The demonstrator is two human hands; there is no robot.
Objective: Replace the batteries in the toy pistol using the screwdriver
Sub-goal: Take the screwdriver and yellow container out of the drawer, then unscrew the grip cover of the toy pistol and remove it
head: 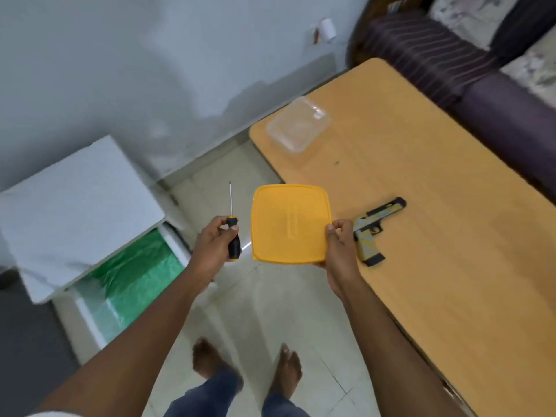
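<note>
My left hand grips a screwdriver by its black and yellow handle, thin shaft pointing up, over the floor left of the table. My right hand pinches the right edge of a square yellow container lid, held flat in the air at the table's near left edge. The toy pistol, tan and grey with a black grip base, lies on its side on the wooden table, just right of my right hand and apart from it.
A clear plastic container without a lid stands near the table's far left corner. A white pedal bin with a green liner is open on the floor to the left. A dark sofa runs behind the table. My bare feet are below.
</note>
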